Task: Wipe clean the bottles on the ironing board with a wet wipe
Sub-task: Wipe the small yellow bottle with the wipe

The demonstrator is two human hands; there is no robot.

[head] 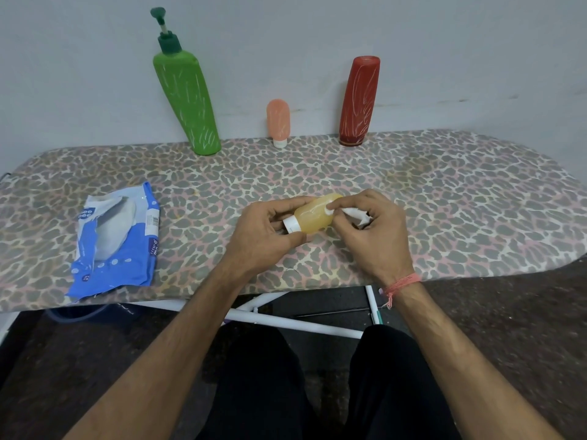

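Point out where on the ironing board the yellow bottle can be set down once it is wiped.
Widest bare cover: the right end of the ironing board, right of the red bottle. Another patch lies mid-board, between the wet wipe pack and the hands, in front of the green pump bottle. The back edge is crowded: green, small peach bottle and red stand there.

Soft even light, faint shadows, wide-angle bowing at edges.

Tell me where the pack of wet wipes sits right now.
In the head view, the wet wipe pack lies flat on the left part of the ironing board, near its front edge, left of the left hand.
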